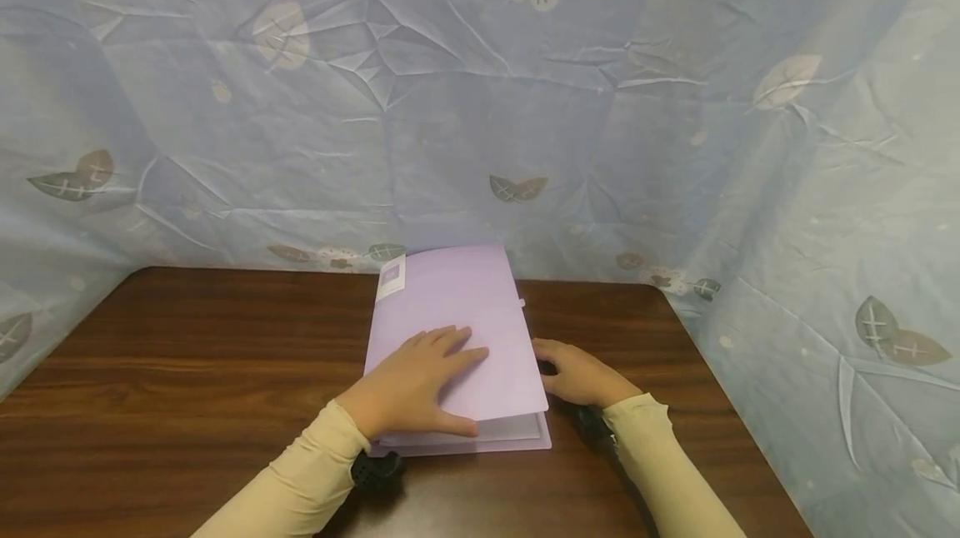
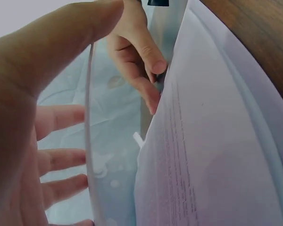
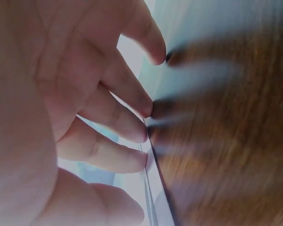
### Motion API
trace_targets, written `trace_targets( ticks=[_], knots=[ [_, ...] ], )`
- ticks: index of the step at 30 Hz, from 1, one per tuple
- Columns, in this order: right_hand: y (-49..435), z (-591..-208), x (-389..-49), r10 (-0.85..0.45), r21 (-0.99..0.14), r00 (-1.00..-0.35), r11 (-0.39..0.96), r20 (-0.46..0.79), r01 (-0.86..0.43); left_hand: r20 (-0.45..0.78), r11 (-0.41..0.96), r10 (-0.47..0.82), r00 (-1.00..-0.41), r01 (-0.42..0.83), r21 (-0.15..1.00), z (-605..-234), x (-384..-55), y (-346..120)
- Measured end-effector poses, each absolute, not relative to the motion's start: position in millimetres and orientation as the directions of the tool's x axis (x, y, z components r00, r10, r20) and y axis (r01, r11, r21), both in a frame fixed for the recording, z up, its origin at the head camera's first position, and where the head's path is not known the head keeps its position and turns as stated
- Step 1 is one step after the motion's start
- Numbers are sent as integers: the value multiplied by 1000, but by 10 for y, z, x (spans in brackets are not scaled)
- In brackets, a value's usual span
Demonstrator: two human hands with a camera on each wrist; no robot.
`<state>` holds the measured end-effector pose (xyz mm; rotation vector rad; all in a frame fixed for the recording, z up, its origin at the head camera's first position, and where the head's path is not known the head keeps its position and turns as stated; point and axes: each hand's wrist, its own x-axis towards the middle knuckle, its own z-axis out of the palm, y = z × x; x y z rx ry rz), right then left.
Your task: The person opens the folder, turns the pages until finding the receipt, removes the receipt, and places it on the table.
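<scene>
A lilac folder (image 1: 457,296) lies on the table with its front cover tilted up a little, white sheets (image 1: 513,428) showing in the gap at its near end. Over the cover my left hand (image 1: 420,384) rests with fingers spread and thumb toward the near edge. Printed lines run along a page (image 2: 217,117) under the cover in the left wrist view. My right hand (image 1: 581,373) is at the folder's right side, fingertips down at its lower edge (image 3: 156,186) and the tabletop. Nothing is gripped in either hand.
The dark wooden table (image 1: 187,371) extends on both sides of the folder. A pale blue patterned cloth (image 1: 450,130) hangs behind and to the right. The cover bears a white label (image 1: 391,276), and a small white tab (image 1: 522,303) sticks out at the folder's right side.
</scene>
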<state>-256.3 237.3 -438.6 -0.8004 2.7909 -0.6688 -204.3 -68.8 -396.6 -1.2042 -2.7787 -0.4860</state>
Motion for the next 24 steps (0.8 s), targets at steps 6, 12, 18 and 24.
trace_targets(
  ticks=[6,12,18,24],
  knots=[
    [2370,-4378,-2545,-531,-480,-847,747,-15,-459,260,570,740,-621,783,249,-3928,-2058,-718],
    [2362,-4376,-2544,-542,-480,-840,740,-10,-472,393,494,774,-496,862,115,-3855,-2018,-759],
    [2364,-4355,-2525,-535,-477,-844,750,-30,-458,522,433,777,-353,901,-35,-3739,-1943,-788],
    [2385,-4350,-2508,-497,-488,-865,774,-72,-403,532,448,772,-347,892,-67,-3594,-1856,-868]
  ],
)
